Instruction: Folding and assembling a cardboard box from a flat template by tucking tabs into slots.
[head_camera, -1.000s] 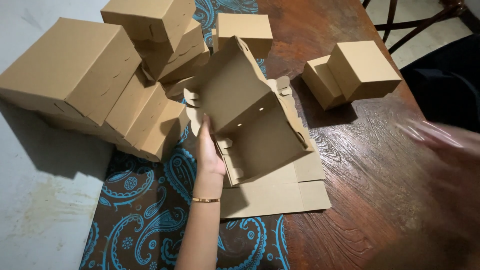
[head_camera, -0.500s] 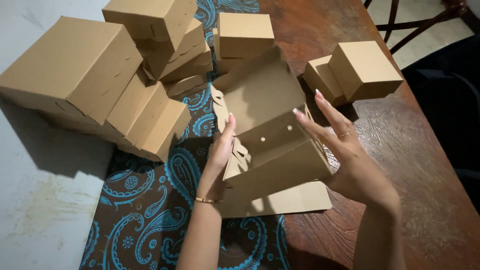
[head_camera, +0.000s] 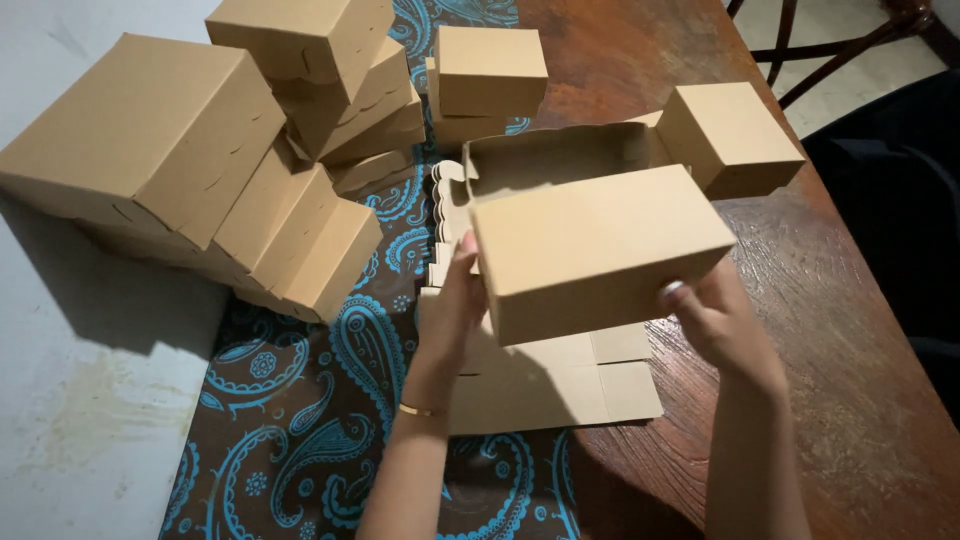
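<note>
- Wooden table (head_camera: 850, 330) fills the right side of the head view, reddish-brown and worn; a brown cloth with a blue paisley pattern (head_camera: 300, 440) covers its middle strip, and a pale wall or floor surface lies to the left.
- Both hands hold a half-folded cardboard box (head_camera: 600, 250) above the cloth, its brown outer panel facing up and its open inside turned away toward the far end of the table.
- Left hand (head_camera: 452, 305) grips the box's left edge, fingers curled around the corner; a thin gold bracelet (head_camera: 418, 410) sits on that wrist.
- Right hand (head_camera: 715, 320) clasps the box's lower right corner, fingertips tucked under the panel.
- Beneath the box, flat unfolded cardboard sheets (head_camera: 560, 385) lie stacked on the cloth.
- Finished boxes are piled at the upper left (head_camera: 180, 140); one small box (head_camera: 490, 70) stands behind the held one, another (head_camera: 730, 135) on bare wood to its right.
- Dark chair legs (head_camera: 840, 40) show at the top right.
</note>
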